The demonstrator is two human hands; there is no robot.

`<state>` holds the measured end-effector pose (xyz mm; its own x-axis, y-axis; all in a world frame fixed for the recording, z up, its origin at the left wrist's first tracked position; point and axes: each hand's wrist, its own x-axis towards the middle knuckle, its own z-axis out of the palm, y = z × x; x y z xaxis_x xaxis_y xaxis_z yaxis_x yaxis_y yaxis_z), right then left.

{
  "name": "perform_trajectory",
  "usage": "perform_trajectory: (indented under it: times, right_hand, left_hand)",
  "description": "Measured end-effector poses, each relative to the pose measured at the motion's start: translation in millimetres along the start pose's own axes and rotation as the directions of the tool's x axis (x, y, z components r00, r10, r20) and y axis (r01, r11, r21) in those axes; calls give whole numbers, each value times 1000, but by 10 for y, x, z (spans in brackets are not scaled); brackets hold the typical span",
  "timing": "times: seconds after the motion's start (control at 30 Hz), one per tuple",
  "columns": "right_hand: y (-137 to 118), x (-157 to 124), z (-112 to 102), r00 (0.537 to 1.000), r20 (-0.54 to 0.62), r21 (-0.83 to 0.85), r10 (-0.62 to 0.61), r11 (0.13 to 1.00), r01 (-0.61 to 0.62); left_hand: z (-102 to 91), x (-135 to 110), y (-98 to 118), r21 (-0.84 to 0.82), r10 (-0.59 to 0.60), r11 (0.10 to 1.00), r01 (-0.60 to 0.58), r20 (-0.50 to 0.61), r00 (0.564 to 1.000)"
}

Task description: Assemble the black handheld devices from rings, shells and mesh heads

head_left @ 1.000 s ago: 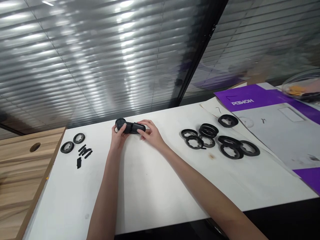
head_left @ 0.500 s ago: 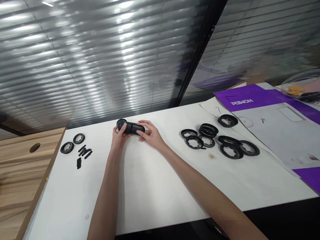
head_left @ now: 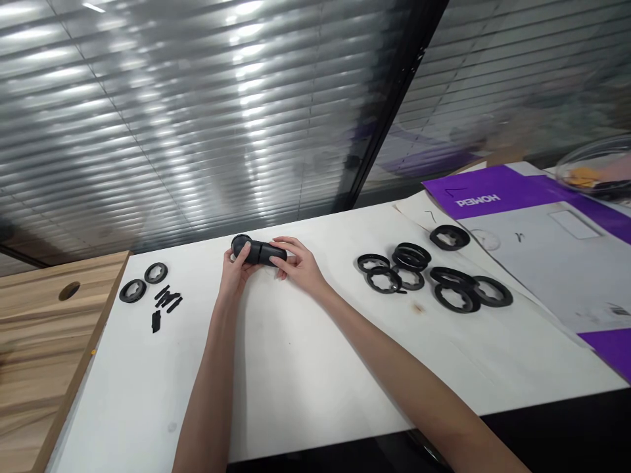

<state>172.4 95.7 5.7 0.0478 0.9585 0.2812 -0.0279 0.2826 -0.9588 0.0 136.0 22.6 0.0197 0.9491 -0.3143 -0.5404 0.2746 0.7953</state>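
Observation:
Both my hands grip one black oblong plastic part (head_left: 259,251) with a round cap at its left end, held just above the white table (head_left: 296,355) near its far edge. My left hand (head_left: 233,269) is closed on the round left end, thumb on top. My right hand (head_left: 298,266) is closed on the right end, fingers curled over it. A group of several black notched rings (head_left: 434,276) lies to the right of my right hand. Two smaller black rings (head_left: 144,281) and a few small black clips (head_left: 165,302) lie to the left.
A wooden bench (head_left: 39,341) with a round hole adjoins the table's left side. Purple and grey printed sheets (head_left: 542,236) cover the right end, with a clear bowl (head_left: 596,167) behind them. Glass walls with blinds (head_left: 197,118) rise behind the table.
The black part has tilted and shifted very slightly between my hands. Everything else lies as before.

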Motion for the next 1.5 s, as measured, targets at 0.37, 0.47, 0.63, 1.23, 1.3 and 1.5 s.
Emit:
perform_trajectory:
  times: [0.37,0.47,0.63,1.23,1.3,1.5]
  right_hand:
    - [25,-2,-1,1000,2,-6,-11,1000,11]
    - [17,-12,6,1000,-14,-12,-8,1000,7]
    - [-17,-27,13,1000,-22,-23,-10,1000,10]
    - [-21,-36,14,999,-30,-16,19,1000,-19]
    - [-26,-38,14,999,-31,-1,37,999,-37]
    - [-5,-24,15,999,-33,22,34,999,-33]
  left_hand:
    - [-26,2,-11,1,3,1000,-3,27,1000]
    - [-35,6,-21,19,6,1000,-6,27,1000]
    - [-29,1,-38,31,7,999,-8,23,1000]
    - [-2,-54,-23,92,3,996,-8,58,998]
    - [-1,-51,-27,87,6,996,-11,54,998]
    - [7,-37,-36,75,22,997,-24,34,999]
